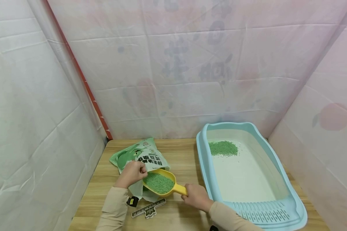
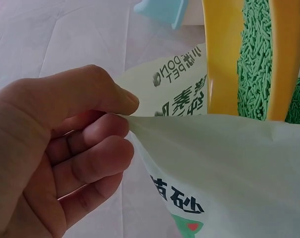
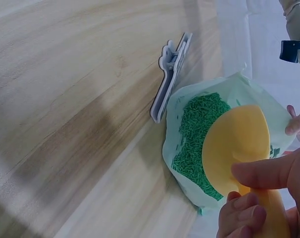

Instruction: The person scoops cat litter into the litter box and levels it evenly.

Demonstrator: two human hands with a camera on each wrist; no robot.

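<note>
At the mouth of the bag (image 1: 146, 155), right hand (image 1: 198, 197): curled snugly round the handle (image 1: 180, 190) of the yellow scoop (image 3: 236, 144), with thumb laid on top, close to the bowl

Left hand (image 1: 133, 173): pinching the bag's edge narrowly between thumb and fingers, pulling the edge into a taut point

Scoop: poised at the bag's mouth, loaded with green pellets (image 1: 159, 183), above more of the same inside; probably stiff, light plastic, front-heavy when full; best taken by the handle and kept level, being apt to spill when tipped

Bag: resting on the wooden table (image 1: 185, 154); seemingly thin, soft and rather slippery, likely weighty with contents; best held by the rim

Clip (image 1: 149, 209): lying on the table just beside the bag's mouth, on the near side; likely stiff, easiest to take by the middle tab

Tray (image 1: 207, 166): standing to the right, apart from the bag; looks rigid, with a pellet heap (image 1: 224, 148) inside by the left wall, towards the far end

Cloth (image 1: 150, 64): hung behind the table, pale and creased
</note>
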